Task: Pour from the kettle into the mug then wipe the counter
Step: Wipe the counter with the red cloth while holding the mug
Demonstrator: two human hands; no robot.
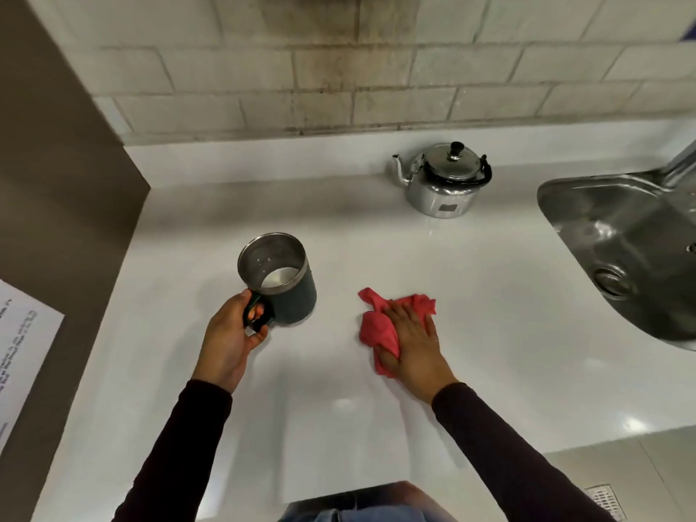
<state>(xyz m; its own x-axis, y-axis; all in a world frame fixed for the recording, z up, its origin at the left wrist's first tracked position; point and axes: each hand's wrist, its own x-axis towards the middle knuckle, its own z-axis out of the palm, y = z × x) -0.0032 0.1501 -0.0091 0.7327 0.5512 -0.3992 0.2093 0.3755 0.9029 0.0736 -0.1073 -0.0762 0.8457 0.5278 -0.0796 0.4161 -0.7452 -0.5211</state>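
Observation:
A dark green mug (290, 292) with a steel inside stands on the white counter (470, 295), left of centre, with liquid in its bottom. My left hand (229, 340) grips its handle. A crumpled red cloth (380, 325) lies on the counter to the right of the mug. My right hand (414, 340) presses flat on it, fingers spread. A shiny steel kettle (442, 182) with a black knob and handle sits upright at the back of the counter, spout pointing left, well away from both hands.
A steel sink (621, 254) is set into the counter at the right, with a tap base at its far corner. A tiled wall runs along the back. A brown panel with a printed paper (19, 348) bounds the left side.

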